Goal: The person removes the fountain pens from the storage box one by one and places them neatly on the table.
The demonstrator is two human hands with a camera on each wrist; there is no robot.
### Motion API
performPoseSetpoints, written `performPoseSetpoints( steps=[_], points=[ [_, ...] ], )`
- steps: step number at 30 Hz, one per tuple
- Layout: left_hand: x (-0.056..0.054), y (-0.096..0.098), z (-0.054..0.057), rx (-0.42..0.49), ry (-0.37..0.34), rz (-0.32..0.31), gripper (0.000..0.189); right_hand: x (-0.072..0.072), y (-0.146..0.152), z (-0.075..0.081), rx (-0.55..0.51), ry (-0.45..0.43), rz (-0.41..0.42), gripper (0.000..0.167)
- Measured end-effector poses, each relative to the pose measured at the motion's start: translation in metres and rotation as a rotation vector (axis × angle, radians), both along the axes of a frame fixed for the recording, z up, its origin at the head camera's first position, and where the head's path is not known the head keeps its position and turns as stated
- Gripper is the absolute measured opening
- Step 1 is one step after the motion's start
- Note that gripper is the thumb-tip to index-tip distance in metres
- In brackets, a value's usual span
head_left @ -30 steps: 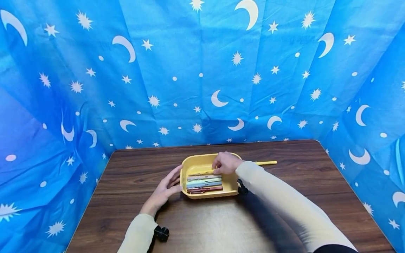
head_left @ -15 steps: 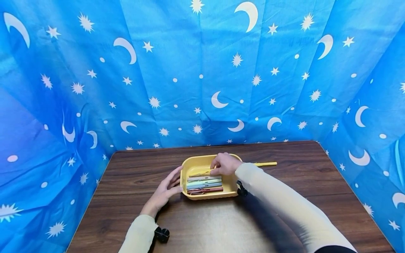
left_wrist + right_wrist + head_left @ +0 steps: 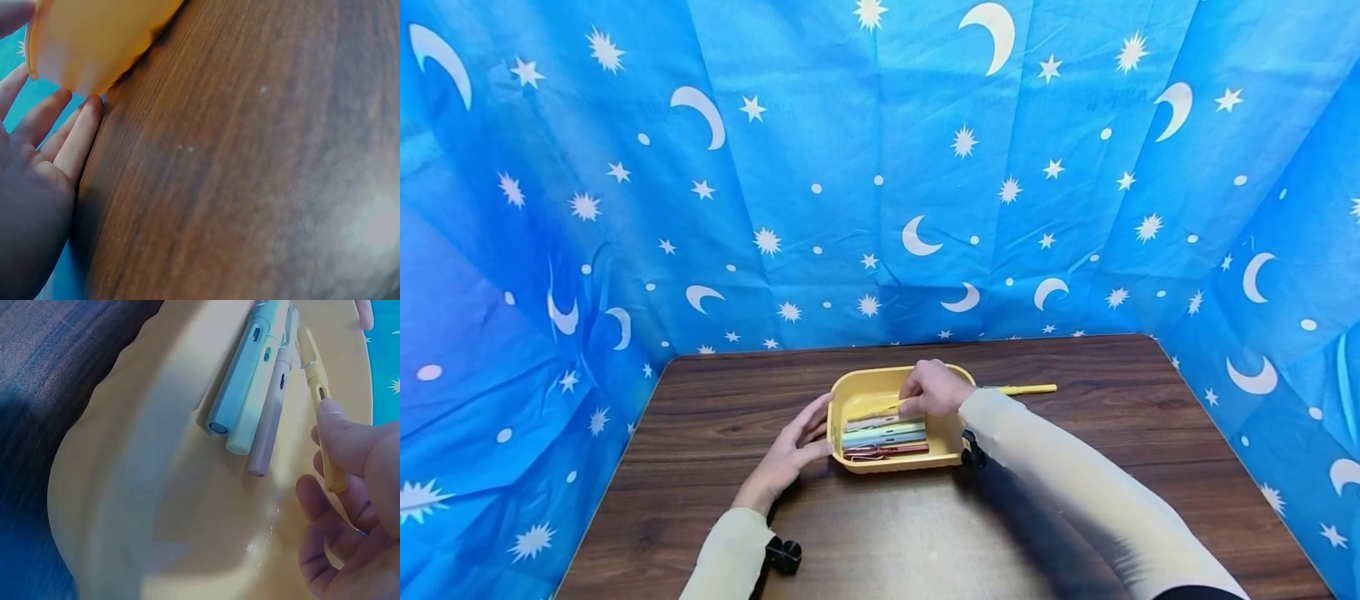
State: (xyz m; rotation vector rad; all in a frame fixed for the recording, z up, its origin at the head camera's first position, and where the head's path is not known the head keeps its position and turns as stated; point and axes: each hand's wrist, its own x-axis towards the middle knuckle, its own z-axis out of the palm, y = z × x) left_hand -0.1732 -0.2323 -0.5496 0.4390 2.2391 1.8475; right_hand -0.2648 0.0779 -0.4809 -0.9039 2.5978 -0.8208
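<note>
A yellow plastic basket (image 3: 951, 433) stands on the table, with several capped pens lying side by side in it. My right hand (image 3: 936, 388) reaches over its far right part. In the right wrist view, thumb and fingers pinch a yellow pen (image 3: 315, 372) by its barrel, above the basket floor. Beside it lie a mauve pen (image 3: 269, 425), a pale green pen (image 3: 253, 412) and a blue pen (image 3: 240, 387). A dark red pen (image 3: 910, 448) is nearest the front wall. My left hand (image 3: 790, 450) touches the basket's left end from outside, fingers mostly straight.
Another yellow pen (image 3: 1033, 388) lies on the wooden table (image 3: 700, 467) to the right of the basket, partly hidden by my right forearm. A blue curtain (image 3: 820, 125) with moons and stars hangs around the back and sides.
The yellow pen in my right hand has come into clearer view along the far side of the row, and that hand has shifted very slightly left. The left hand stays at the basket.
</note>
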Motion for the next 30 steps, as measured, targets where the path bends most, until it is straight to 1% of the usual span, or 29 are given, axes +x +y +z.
performPoseSetpoints(
  steps=[6, 14, 20, 26, 30],
  points=[
    [0.001, 0.000, 0.000, 0.012, 0.006, 0.001, 0.078, 0.002, 0.006, 0.001, -0.048, 0.066, 0.020, 0.011],
    [0.002, 0.002, 0.001, 0.006, 0.001, 0.015, 0.078, 0.008, 0.019, 0.011, -0.114, 0.098, 0.056, 0.012],
    [0.002, 0.002, 0.001, 0.012, -0.002, 0.017, 0.079, 0.012, 0.033, 0.018, -0.159, 0.115, 0.033, 0.013],
    [0.002, 0.003, 0.004, 0.001, -0.012, 0.027, 0.079, 0.014, 0.051, 0.021, -0.201, 0.123, 0.010, 0.017],
    [0.001, 0.004, 0.005, -0.003, -0.012, 0.029, 0.079, 0.016, 0.064, 0.025, -0.221, 0.136, -0.017, 0.015]
  ],
)
